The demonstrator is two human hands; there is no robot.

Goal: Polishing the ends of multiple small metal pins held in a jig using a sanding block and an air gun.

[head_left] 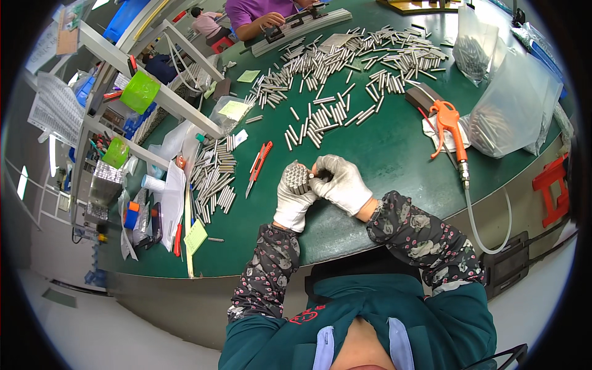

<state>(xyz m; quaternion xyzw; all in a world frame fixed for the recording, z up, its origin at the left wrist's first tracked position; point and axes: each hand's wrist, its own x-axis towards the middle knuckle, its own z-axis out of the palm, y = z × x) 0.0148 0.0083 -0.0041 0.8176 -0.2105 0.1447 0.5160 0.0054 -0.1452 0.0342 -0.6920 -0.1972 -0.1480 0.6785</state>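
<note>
Far left of the frame: a pale shelf frame (185,112), leaning inward. Right of it, on the green desk (404,182), a loose pile of short metal rods (213,176), with a yellow note (196,237) below. Next, left of centre, an orange cutter (259,161), lying on a slant.

Centre: a bundle of metal rods (296,175), ends facing up in a honeycomb pattern. My judgement: each rod light and stiff, the bundle fairly heavy for its size; smooth sides, likely slippery against glove cloth; not fragile, but apt to spill if the grip loosened. Best held around the sides, low down, leaving the ends exposed.

The bundle sat in the left hand (291,203), above the near part of the desk, white-gloved fingers wrapped around it. The right hand (343,184), also gloved, stood just right of it, fingers curled, tips at the bundle's right edge; whether they pinched a single rod I could not tell. The hands met below the bundle.

Upper middle, beyond the hands: a wide scatter of similar rods (327,58). Right: an orange air gun (448,120); then, at the right edge of the desk, a clear plastic bag (515,102) with rods inside.
</note>
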